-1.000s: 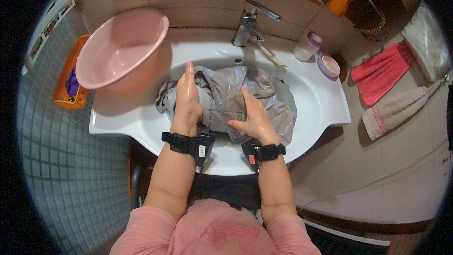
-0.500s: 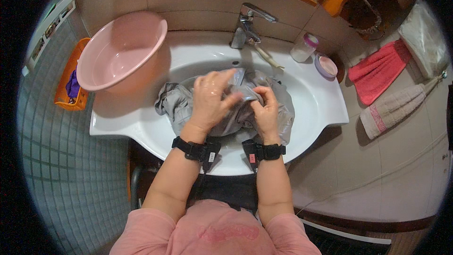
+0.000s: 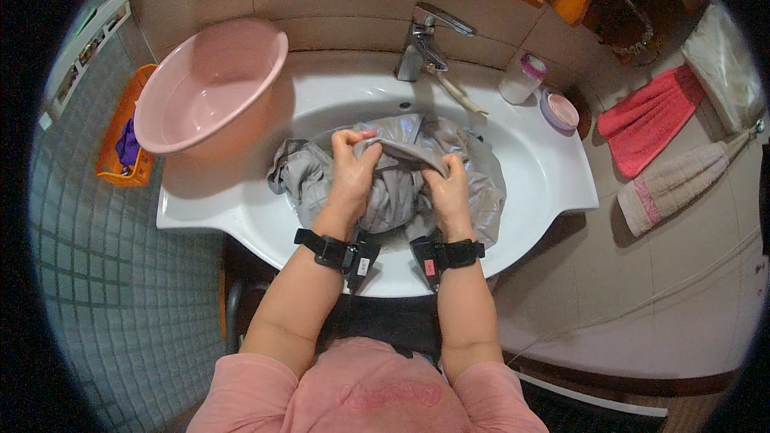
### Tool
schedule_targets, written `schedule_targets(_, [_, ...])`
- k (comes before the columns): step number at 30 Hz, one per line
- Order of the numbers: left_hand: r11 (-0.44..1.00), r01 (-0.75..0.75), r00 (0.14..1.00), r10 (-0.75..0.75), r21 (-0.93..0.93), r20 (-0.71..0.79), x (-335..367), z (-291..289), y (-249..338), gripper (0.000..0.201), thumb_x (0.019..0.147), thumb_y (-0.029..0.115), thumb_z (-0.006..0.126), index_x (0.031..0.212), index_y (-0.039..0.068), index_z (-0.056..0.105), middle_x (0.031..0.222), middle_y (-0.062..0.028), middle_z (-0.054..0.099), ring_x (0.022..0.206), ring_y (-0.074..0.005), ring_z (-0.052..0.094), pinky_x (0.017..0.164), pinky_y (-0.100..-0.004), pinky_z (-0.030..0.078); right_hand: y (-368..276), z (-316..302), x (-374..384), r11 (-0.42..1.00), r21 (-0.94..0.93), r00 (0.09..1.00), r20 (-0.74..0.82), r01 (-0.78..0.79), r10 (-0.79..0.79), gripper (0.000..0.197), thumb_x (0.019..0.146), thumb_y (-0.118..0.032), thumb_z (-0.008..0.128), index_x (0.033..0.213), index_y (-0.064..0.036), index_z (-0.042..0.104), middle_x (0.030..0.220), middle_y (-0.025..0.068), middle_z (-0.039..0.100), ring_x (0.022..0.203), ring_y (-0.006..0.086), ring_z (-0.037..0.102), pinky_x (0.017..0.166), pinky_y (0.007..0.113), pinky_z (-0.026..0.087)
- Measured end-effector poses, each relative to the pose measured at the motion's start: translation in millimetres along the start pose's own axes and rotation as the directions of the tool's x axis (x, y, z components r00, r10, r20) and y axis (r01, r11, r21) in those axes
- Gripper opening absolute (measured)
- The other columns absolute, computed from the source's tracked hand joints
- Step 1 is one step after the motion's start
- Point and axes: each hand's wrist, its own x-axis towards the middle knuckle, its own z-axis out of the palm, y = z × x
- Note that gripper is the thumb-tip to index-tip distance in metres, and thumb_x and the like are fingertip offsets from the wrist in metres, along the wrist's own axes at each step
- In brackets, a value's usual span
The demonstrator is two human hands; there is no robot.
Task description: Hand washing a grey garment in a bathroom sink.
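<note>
grip: left hand, right hand pinching grey cloth | white sink: same cloth, bunched

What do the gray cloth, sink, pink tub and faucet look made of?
Gray cloth: soft fabric, probably partly synthetic; it creases freely and some areas have a sheen, though wetness could add to that.
Sink: likely glazed ceramic; smooth, glossy white with highlights.
Pink tub: probably molded plastic; smooth, softly shiny, evenly colored.
Faucet: likely chromed metal; bright, mirror-like reflections.
</note>
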Motion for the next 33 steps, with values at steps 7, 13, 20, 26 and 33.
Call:
schedule_targets(7, [0.998,0.021,0.993,-0.029,0.067,0.113,-9,11,-10,0.020,0.092,0.024,0.044,0.097,0.006,0.050,0.085,-0.0018,0.048,0.080,-0.0112,0.044,0.075,-0.0248,0.039,-32,30,-18,0.904,0.008,0.888,-0.191,0.428,-0.419,0.023,0.075,-0.013,0.059,0.090,-0.0014,0.047,0.087,0.0198,0.055,0.082,0.0343,0.056,0.069,0.040,0.043])
schedule_targets(13, [0.988,0.147,0.980,-0.140,-0.045,0.143,-18,17,-5,0.028,0.095,0.030,0.037,0.093,0.005,0.050,0.084,-0.0024,0.050,0.078,-0.0123,0.045,0.073,-0.0263,0.040,-26,29,-12,0.826,-0.273,0.861,0.020,0.494,-0.508,0.021,0.086,-0.023,0.049,0.090,-0.0032,0.045,0.069,0.0210,0.056,0.066,0.0394,0.055,0.056,0.044,0.042])
schedule_targets(20, [0.995,0.096,0.990,-0.097,0.017,0.099,-28,23,-8,0.034,0.095,0.034,0.036,0.094,0.003,0.049,0.086,-0.0045,0.050,0.079,-0.0130,0.045,0.074,-0.0298,0.041,-27,33,-9,0.860,-0.386,0.929,-0.025,0.332,-0.370,0.023,0.091,-0.028,0.041,0.086,-0.0056,0.044,0.067,0.0214,0.056,0.064,0.0427,0.054,0.053,0.049,0.039])
schedule_targets(26, [0.923,0.332,0.942,-0.313,-0.194,0.119,-19,16,-11,0.031,0.094,0.032,0.038,0.096,0.004,0.050,0.087,-0.0024,0.050,0.081,-0.0112,0.045,0.073,-0.0271,0.040,-32,37,-17,0.844,-0.342,0.903,0.030,0.412,-0.429,0.025,0.091,-0.030,0.041,0.087,-0.0052,0.045,0.068,0.0216,0.055,0.066,0.0430,0.054,0.054,0.048,0.039])
schedule_targets(33, [0.942,0.324,0.903,-0.337,0.094,0.268,-17,12,17,0.025,0.084,0.020,0.059,0.101,0.006,0.048,0.082,-0.0019,0.054,0.073,-0.0098,0.049,0.063,-0.0222,0.042,7,17,13,0.984,-0.029,0.985,-0.012,0.173,-0.174,0.033,0.090,-0.036,0.045,0.087,-0.0031,0.048,0.071,0.0165,0.057,0.067,0.0271,0.058,0.057,0.038,0.042])
